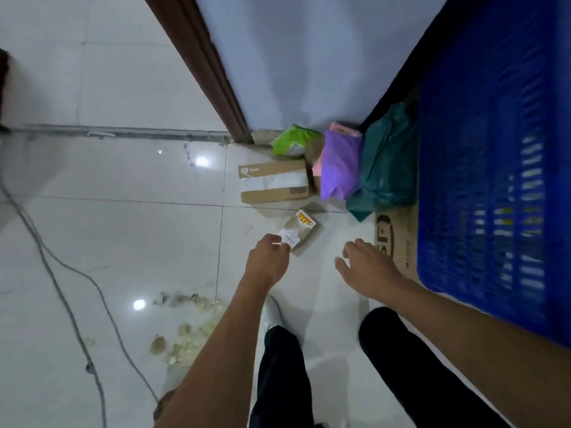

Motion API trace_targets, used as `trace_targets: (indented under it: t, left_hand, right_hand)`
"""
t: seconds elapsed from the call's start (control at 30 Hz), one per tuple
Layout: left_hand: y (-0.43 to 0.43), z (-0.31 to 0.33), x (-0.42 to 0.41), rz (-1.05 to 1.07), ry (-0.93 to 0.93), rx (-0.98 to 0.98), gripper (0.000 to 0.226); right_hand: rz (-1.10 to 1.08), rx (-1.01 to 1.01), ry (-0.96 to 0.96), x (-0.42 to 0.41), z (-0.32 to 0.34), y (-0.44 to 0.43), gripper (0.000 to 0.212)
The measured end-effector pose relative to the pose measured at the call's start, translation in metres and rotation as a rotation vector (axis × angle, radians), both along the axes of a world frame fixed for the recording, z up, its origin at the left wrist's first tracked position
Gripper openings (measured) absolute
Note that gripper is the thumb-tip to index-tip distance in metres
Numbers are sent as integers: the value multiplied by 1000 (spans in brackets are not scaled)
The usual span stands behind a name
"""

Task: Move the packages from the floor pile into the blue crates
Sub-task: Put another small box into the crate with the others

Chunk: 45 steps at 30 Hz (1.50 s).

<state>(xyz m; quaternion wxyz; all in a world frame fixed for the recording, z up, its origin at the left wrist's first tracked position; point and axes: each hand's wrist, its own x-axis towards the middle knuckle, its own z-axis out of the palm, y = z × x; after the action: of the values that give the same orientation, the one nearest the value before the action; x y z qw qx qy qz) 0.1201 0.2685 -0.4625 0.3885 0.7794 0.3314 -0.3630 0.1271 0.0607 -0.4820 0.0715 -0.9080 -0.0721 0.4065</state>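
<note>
Small box (301, 231) pinched by left hand (268, 261).

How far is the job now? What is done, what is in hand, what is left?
Done: unclear; pale shapes show through the crate slots. In hand: the left hand pinches a small box; the right hand is open, empty. Left: a carton, a green bag, a purple bag and a teal bag on the floor.
</note>
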Motion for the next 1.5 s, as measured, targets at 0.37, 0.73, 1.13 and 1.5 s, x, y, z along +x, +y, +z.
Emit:
trace_targets:
  t: [0.37,0.73,1.13,1.5]
  left_hand:
    - [4,-294,-8,328,62,-78,42]
    - [-6,-351,1,628,119,-158,24]
    - [-15,-157,3,569,6,-63,60]
    - [-41,119,16,311,-188,-26,39]
  right_hand:
    - [-93,-23,33,60,-285,41,55]
    - [-381,142,116,71,-340,53,49]
    - [-423,137,122,62,-148,37,49]
    - [-563,306,26,63,131,-6,26]
